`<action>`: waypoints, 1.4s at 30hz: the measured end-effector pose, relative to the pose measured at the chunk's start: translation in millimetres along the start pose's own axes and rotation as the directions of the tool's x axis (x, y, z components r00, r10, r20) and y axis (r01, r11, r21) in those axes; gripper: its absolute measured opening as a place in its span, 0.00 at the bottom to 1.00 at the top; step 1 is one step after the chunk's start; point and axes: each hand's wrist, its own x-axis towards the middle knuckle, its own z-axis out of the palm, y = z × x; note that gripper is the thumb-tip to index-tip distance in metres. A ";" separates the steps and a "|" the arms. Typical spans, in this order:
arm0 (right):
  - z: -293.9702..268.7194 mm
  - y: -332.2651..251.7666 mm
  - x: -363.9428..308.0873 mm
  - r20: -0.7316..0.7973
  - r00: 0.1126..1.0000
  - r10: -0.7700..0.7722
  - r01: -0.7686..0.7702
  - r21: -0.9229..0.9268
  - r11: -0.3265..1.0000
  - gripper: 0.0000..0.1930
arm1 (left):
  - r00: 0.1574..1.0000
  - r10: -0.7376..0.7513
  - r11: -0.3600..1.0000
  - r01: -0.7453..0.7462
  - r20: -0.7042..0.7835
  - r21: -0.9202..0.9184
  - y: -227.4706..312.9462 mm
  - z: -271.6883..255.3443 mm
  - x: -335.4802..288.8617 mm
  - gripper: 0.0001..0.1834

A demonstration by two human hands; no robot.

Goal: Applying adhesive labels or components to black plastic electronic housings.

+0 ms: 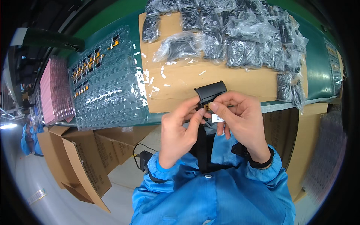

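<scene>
In front of my chest, over the near edge of the cardboard sheet, I hold a black plastic housing [211, 91] with a curved back. My left hand [179, 127] is closed on its left end, thumb and fingers gripping the lower edge. At that lower edge shows a small gold-orange flex piece [205, 107]. My right hand [242, 114] pinches at this piece with thumb and forefinger, its other fingers curled below. A white label [217, 118] shows beneath the right fingers; whether it is attached to anything is hidden.
Several black parts in clear bags [243, 47] cover the far side of the cardboard sheet [180, 86]. White paper strips [152, 80] lie scattered. At left are clear trays [108, 82] with small black-and-orange parts and a pink tray stack [56, 90]. Open cartons [86, 165] stand below the table.
</scene>
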 end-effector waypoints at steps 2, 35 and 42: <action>-0.1 0.6 0.4 -0.013 1.000 0.003 -0.003 0.000 1.000 0.08 | 1.000 -0.001 1.000 0.001 0.006 -0.005 0.0 0.6 0.6 0.15; 5.9 16.2 5.0 -0.017 0.955 -0.295 0.295 0.074 0.953 0.13 | 0.986 -0.165 0.947 0.147 -0.038 -0.286 20.5 -2.0 -13.1 0.13; 3.9 16.7 3.4 -0.038 0.966 -0.255 0.258 0.083 0.963 0.14 | 0.981 -0.192 0.943 0.183 -0.005 -0.279 23.4 0.8 -13.4 0.14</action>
